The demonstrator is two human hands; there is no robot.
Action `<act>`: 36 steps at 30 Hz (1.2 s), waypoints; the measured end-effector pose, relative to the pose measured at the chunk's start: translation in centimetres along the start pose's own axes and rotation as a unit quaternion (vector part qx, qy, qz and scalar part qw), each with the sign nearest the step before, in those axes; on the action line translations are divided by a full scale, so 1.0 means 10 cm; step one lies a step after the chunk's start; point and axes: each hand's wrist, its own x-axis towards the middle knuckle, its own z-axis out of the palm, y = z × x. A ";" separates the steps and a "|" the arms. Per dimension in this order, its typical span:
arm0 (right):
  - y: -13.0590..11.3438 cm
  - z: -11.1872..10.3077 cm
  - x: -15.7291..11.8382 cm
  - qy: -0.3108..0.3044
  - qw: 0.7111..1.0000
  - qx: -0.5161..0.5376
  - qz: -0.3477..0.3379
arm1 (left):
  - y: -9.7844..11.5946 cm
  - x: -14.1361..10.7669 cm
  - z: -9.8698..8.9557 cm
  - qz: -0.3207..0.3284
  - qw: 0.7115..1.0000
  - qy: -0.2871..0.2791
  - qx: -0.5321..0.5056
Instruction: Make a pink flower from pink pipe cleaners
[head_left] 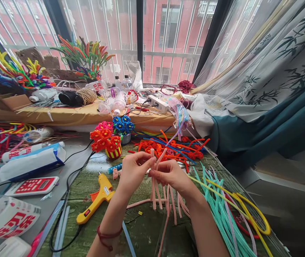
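Near the middle of the head view, my left hand (136, 169) is closed, pinching pale pink pipe cleaners (154, 196) between thumb and fingers. Right beside it, my right hand (172, 175) also pinches the pink stems, and the two hands' fingertips nearly touch. Two short ends stick up above the fingers, while several long stems hang down below toward the green table (144, 232). A yellow glue gun (101, 196) lies to the left of my left wrist.
Behind my hands are orange-red pipe cleaners (155, 146) and a striped pot (113, 151) of flowers. Turquoise pipe cleaners (219, 207) lie at the right. A black cable (68, 182), bottles and a calculator (34, 185) occupy the left.
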 end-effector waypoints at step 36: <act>0.08 -0.04 -0.01 -0.072 0.996 -0.014 0.046 | -0.04 0.02 -0.03 -0.009 0.996 -0.073 -0.040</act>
